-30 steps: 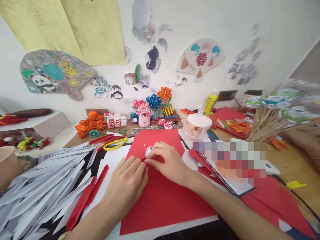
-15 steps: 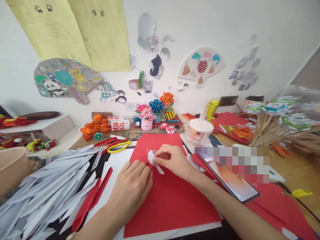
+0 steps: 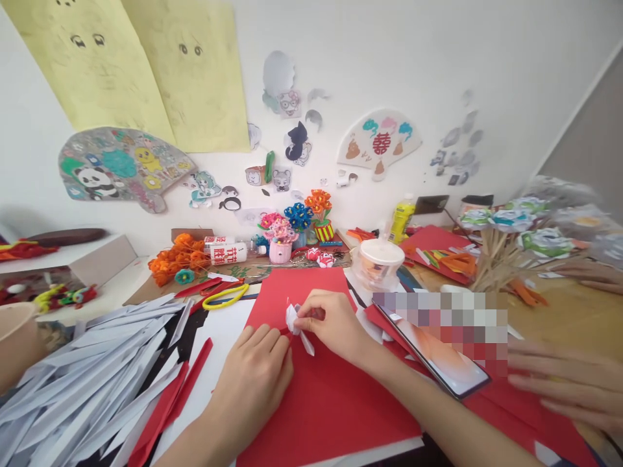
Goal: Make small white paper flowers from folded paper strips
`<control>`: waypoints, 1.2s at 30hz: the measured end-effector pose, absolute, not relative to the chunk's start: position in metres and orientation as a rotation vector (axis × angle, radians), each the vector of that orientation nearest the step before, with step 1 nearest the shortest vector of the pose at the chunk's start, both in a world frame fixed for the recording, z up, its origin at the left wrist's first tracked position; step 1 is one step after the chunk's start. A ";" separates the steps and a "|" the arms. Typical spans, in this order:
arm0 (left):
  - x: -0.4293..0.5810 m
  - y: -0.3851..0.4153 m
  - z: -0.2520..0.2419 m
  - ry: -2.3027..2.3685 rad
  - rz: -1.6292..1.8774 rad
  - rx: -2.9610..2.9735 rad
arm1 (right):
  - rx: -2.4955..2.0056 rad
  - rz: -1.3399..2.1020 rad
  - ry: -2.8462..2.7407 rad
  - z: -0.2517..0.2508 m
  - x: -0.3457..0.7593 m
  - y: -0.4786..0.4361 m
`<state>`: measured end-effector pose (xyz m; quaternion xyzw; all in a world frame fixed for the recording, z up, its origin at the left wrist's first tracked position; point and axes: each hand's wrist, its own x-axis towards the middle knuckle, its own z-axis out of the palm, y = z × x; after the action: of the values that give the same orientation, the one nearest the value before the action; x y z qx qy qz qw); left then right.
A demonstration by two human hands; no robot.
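Note:
A small rolled piece of white paper (image 3: 292, 319) is held over a red sheet (image 3: 335, 395), with a loose white tail hanging down. My right hand (image 3: 333, 324) pinches it between thumb and fingertips from the right. My left hand (image 3: 260, 370) is closed just below and left of it, fingers curled and knuckles up. A thin red piece (image 3: 285, 331) shows between the left fingers and the white paper; most of it is hidden. To the left lie folded red strips (image 3: 168, 405) and a heap of folded white paper strips (image 3: 97, 370).
A phone (image 3: 438, 350) rests right of the red sheet, partly pixelated. Another person's blurred hand (image 3: 574, 383) reaches in beside it. Yellow-handled scissors (image 3: 226, 297), a lidded tub (image 3: 379, 259), orange paper flowers (image 3: 180, 259) and a paper bouquet (image 3: 516, 227) stand farther back.
The view has shifted slightly. Both my hands stay around the white paper, whose tail now hangs more steeply. The other person's hand has come in from the right near the phone.

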<state>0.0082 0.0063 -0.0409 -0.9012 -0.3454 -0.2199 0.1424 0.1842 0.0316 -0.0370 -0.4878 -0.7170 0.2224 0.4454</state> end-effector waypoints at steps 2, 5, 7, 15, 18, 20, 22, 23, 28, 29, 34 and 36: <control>0.009 0.006 -0.041 -1.006 -0.652 -2.650 | -1.218 0.529 -1.761 -0.036 0.183 0.030; 0.009 0.006 -0.040 -1.078 -0.648 -2.710 | -1.235 0.536 -1.726 -0.034 0.182 0.028; 0.010 0.006 -0.040 -1.121 -0.645 -2.728 | -1.239 0.541 -1.710 -0.033 0.182 0.028; 0.010 0.006 -0.043 -1.124 -0.686 -2.628 | -1.233 0.600 -1.782 -0.036 0.185 0.032; 0.011 0.006 -0.043 -1.120 -0.688 -2.574 | -1.224 0.651 -1.838 -0.039 0.186 0.033; 0.012 0.005 -0.043 -1.133 -0.663 -2.550 | -1.230 0.660 -1.835 -0.041 0.185 0.033; 0.012 0.004 -0.042 -1.141 -0.628 -2.536 | -1.213 0.686 -1.807 -0.041 0.184 0.031; 0.012 0.004 -0.042 -1.141 -0.616 -2.530 | -1.199 0.705 -1.795 -0.040 0.183 0.031; 0.013 0.006 -0.044 -1.079 -0.609 -2.529 | -1.235 0.701 -1.773 -0.039 0.178 0.028; 0.013 0.006 -0.045 -1.067 -0.608 -2.532 | -1.250 0.676 -1.768 -0.040 0.177 0.028; 0.014 0.007 -0.048 -1.066 -0.620 -2.594 | -1.271 0.596 -1.747 -0.040 0.176 0.027; 0.014 0.007 -0.048 -1.072 -0.622 -2.614 | -1.284 0.597 -1.732 -0.039 0.176 0.027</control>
<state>0.0141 0.0072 -0.0479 -0.8966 -0.3678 -0.2133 0.1241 0.1760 0.0267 -0.0390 -0.5163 -0.6963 0.2402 0.4369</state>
